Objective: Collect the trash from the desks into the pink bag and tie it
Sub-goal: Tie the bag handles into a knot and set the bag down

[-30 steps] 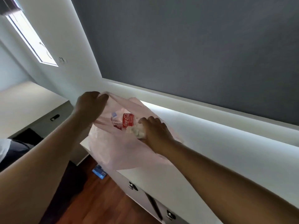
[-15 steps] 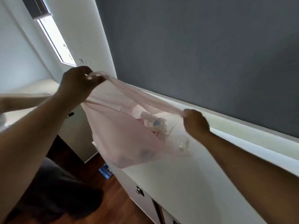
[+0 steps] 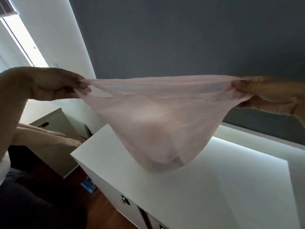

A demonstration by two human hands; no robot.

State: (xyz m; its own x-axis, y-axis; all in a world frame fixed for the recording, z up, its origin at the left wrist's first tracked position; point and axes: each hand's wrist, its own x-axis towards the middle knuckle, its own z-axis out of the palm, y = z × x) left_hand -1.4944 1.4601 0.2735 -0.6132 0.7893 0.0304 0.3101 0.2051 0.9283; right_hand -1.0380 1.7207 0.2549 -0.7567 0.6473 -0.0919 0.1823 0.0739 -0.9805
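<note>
the pink bag (image 3: pixel 158 123) is hanging stretched wide between 2 hands above the white desk (image 3: pixel 214 187), its rounded bottom sagging close to the desk top; whether it is touching the surface is hard to tell. the left hand (image 3: pixel 54 85) is pinching the bag's left rim, fingers closed around bunched plastic. the right hand (image 3: pixel 270 95) is gripping the right rim the same way, though it is running off the frame edge and its wrist is cut off. the trash inside is showing only as dim shapes through the film, too blurred to name. another person's arm (image 3: pixel 49 138) is reaching in at the lower left, partly hidden behind the left forearm.
</note>
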